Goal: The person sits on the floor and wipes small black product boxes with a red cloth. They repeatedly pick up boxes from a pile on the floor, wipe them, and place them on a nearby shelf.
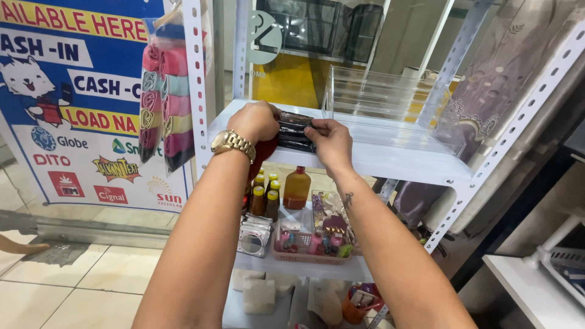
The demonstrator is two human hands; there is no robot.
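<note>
Far left: one blue poster [67,97] with a cartoon cat and coloured logo panels, fixed to the wall above a tiled floor [91,268]. Beside it, one hanging pack of rolled hair ties [166,100] in pink, teal and yellow, suspended against the white slotted upright [196,85] of the shelving unit.

Left hand [256,120]: fingers curled closed around the left end of a stack of dark flat packets [297,131]; one gold wristwatch [233,144] on the wrist. The stack rests at the front edge of the white upper shelf [378,159]; exact packet count cannot be told, at least three layers visible.

Right hand [329,141]: fingers closed on the right end of the same stack, thumb on top.

Shelf below, between the forearms: four small yellow-capped bottles [265,196], one larger orange bottle with red cap [297,189], one small silver mirror compact [252,239], one pink basket [308,254] of mixed small trinkets, uncountable.

Right, on the upper shelf: one clear acrylic tray organiser [390,100], just beside the right hand.
</note>
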